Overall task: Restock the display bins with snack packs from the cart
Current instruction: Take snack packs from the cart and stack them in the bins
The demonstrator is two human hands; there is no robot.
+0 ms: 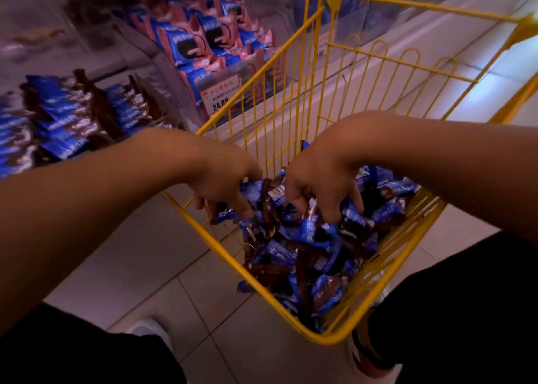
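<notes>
Both hands dig into the cart [291, 319]; left hand [225, 177] grips packs [256, 191], fingers curled. Right hand [317, 174] clutches more; bins [67, 121] at ten o'clock.

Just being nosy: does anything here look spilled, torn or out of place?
Nothing stands out. The snack packs lie in a loose heap inside the yellow cart, none on the floor.

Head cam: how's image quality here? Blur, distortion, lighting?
Head view: dim with a purple cast; the bins at upper left are smeared by blur and their pack print is unreadable; wide-angle bending curves the cart wires and floor tiles; both hands and the packs in the cart are fairly sharp; pale glare on the floor at right.
</notes>
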